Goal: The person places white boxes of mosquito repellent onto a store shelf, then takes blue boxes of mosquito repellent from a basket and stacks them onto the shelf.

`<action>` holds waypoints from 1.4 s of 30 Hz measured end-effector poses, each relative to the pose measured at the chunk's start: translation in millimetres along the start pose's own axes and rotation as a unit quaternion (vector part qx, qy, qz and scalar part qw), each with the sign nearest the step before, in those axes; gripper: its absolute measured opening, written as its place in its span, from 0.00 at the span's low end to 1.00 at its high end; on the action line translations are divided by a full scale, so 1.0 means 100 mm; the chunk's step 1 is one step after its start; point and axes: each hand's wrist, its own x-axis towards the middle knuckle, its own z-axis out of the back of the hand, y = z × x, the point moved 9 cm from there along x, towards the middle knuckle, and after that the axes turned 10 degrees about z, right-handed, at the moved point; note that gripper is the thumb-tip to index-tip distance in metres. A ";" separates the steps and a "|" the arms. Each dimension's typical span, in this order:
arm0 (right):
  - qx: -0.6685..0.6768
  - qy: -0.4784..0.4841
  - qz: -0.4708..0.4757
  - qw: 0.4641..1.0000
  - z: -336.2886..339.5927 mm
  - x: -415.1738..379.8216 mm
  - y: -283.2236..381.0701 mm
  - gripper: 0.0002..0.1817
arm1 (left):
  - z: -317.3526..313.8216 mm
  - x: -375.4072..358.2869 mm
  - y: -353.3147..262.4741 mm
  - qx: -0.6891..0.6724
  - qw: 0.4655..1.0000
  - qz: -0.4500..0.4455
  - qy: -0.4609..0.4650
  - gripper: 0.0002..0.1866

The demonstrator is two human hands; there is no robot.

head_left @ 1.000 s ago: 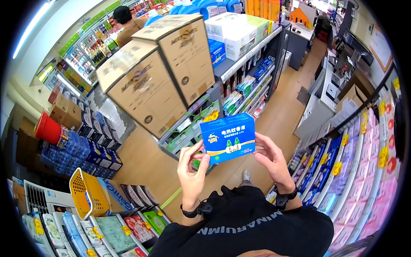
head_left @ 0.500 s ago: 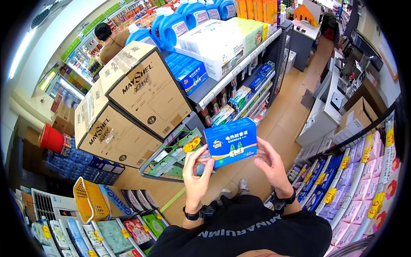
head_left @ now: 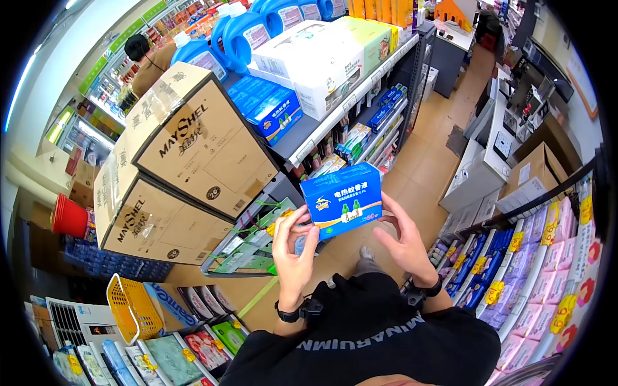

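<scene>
A blue box of electric mosquito-repellent liquid (head_left: 344,201) is held up in front of me, its printed front turned toward my face. My left hand (head_left: 293,248) grips its left edge, with the fingers partly hidden behind it. On the opposite side, my right hand (head_left: 407,241) clasps the right edge between thumb and fingers. Beyond it, more blue boxes (head_left: 270,110) of similar look sit on the top of the shelf (head_left: 302,145), beside a white carton (head_left: 315,71).
Large MAYSHEL cartons (head_left: 199,145) are stacked at the left. A yellow basket (head_left: 132,309) stands at lower left by packaged goods. Shelves of pink and purple packs (head_left: 515,283) line my right. A counter (head_left: 483,161) and an open carton (head_left: 534,174) stand beyond the tiled aisle (head_left: 418,138).
My view has shifted closer to the shelf and cartons, with one foot now showing further forward. The blue box stays between both hands, slightly lower left in view.
</scene>
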 end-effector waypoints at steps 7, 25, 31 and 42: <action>0.028 0.023 0.051 0.998 0.12 0.73 -0.27 0.41 | -0.13 0.40 0.06 0.009 0.994 0.008 -0.113 0.19; 0.051 0.231 0.176 0.956 -0.03 2.01 -0.69 0.42 | -0.25 1.04 0.11 0.091 0.930 -0.049 -0.354 0.16; 0.058 0.245 0.200 0.947 -0.17 2.13 -0.79 0.43 | -0.21 1.14 0.12 0.129 0.915 -0.047 -0.379 0.15; 0.004 0.236 0.240 0.942 -0.23 2.27 -0.79 0.41 | -0.19 1.23 0.06 0.185 0.891 -0.058 -0.411 0.15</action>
